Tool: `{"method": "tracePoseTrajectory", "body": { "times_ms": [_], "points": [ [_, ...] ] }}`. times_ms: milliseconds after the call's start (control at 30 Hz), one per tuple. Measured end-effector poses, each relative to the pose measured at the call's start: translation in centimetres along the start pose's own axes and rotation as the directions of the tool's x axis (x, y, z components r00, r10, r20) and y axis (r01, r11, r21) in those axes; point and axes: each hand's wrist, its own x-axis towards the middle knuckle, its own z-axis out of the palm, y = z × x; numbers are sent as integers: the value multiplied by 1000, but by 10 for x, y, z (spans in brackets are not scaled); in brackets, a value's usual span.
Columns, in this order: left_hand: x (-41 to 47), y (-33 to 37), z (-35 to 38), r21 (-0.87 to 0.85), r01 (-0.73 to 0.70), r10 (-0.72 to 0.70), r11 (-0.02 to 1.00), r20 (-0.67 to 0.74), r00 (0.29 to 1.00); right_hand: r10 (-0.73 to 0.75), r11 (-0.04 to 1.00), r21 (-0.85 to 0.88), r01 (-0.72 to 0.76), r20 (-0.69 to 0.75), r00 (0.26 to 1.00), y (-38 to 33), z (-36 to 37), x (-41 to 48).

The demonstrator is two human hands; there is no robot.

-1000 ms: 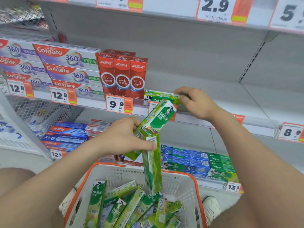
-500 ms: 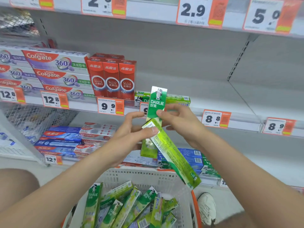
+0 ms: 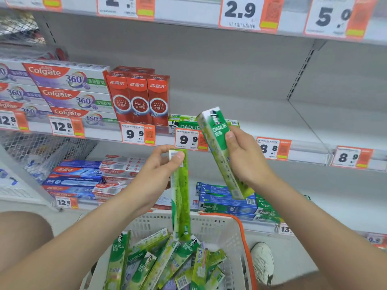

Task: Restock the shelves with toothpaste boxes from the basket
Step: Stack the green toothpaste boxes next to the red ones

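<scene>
The green box (image 3: 218,130) in my right grip (image 3: 245,162) reads DARLIE, as do the basket boxes (image 3: 119,248). The purple boxes (image 3: 69,80) say Colgate 360, the red boxes (image 3: 139,103) WHITE. The price tags (image 3: 62,126) read 12.8, 9.9, 8.9.

Grips a tilted green box (image 3: 219,143) in the right hand (image 3: 247,162), near the middle shelf (image 3: 272,122); pinches a second green box (image 3: 180,201) by its top with the left hand (image 3: 155,174), hanging over the white basket (image 3: 230,227).

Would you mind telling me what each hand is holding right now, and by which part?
The left hand pinches a hanging green box by its top end; the right hand grips a tilted Darlie box around its middle.
</scene>
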Motion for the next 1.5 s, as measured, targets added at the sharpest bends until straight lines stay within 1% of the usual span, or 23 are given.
{"method": "tracePoseTrajectory", "body": {
  "times_ms": [33, 67, 100, 133, 167, 200, 267, 333, 400, 467, 567, 700, 800, 900, 933, 1033, 1067, 1133, 1200, 1267, 1367, 1433, 1500],
  "points": [
    [3, 0, 0, -34, 6, -7, 999, -28, 1000, 197, 966, 159, -204, 59, 979, -6, 0, -2],
    [4, 1, 1, -65, 13, -16, 998, -55, 998, 375, 850, 315, -421, 199, 905, -12, 0, -5],
    [5, 3, 2, -90, 25, -32, 996, -72, 997, 465, 697, 418, -583, 355, 811, -18, 0, -8],
    [7, 4, 2, -113, 47, -56, 993, -82, 995, 478, 584, 445, -679, 486, 731, -21, 0, -10],
    [7, 7, 2, -137, 75, -88, 988, -87, 992, 445, 537, 439, -720, 578, 684, -23, 1, -11],
    [7, 9, 2, -161, 91, -106, 983, -84, 991, 394, 543, 432, -720, 626, 673, -23, 4, -11],
    [8, 10, 0, -175, 74, -91, 982, -93, 991, 310, 594, 458, -662, 629, 713, -25, 8, -12],
    [7, 12, -2, -200, 63, -90, 978, -132, 987, 271, 634, 484, -602, 590, 760, -27, 9, -11],
    [8, 13, -6, -249, 49, -83, 967, -126, 989, 275, 656, 481, -581, 565, 778, -24, 7, -8],
    [8, 16, -9, -284, 42, -67, 958, -79, 995, 300, 685, 445, -576, 549, 780, -21, 7, -6],
    [6, 19, -12, -290, 17, -38, 957, -69, 997, 320, 680, 449, -580, 530, 785, -18, 11, -6],
    [5, 18, -14, -212, -83, 53, 974, -143, 988, 321, 648, 474, -597, 540, 778, -16, 16, -7],
    [7, 18, -18, -83, -141, 118, 987, -229, 966, 329, 643, 480, -597, 530, 781, -15, 18, -8],
    [9, 16, -23, 1, -135, 128, 991, -305, 944, 328, 642, 497, -584, 510, 795, -16, 19, -10],
    [9, 16, -24, 8, -116, 112, 993, -337, 935, 339, 662, 481, -575, 493, 801, -17, 20, -12],
    [8, 18, -29, -78, -60, 25, 995, -389, 921, 377, 797, 311, -518, 414, 829, -20, 23, -14],
    [9, 18, -31, -126, -43, -9, 991, -381, 924, 374, 817, 287, -501, 397, 838, -20, 24, -15],
    [8, 19, -34, -136, -2, -46, 991, -355, 934, 369, 857, 240, -456, 332, 868, -20, 25, -14],
    [8, 21, -37, -140, 43, -90, 989, -348, 933, 297, 930, 140, -339, 255, 920, -24, 24, -14],
    [7, 21, -38, -174, 98, -157, 980, -366, 917, 150, 989, -28, -148, 227, 962, -30, 20, -16],
    [5, 25, -39, -168, 187, -235, 968, -334, 913, -7, 976, -207, 66, 272, 962, -33, 15, -17],
    [3, 29, -38, -175, 260, -301, 950, -278, 912, -53, 953, -267, 142, 314, 948, -30, 13, -14],
    [2, 32, -37, -184, 279, -319, 942, -246, 915, -42, 948, -278, 154, 370, 928, -28, 9, -9]
  ]
}}
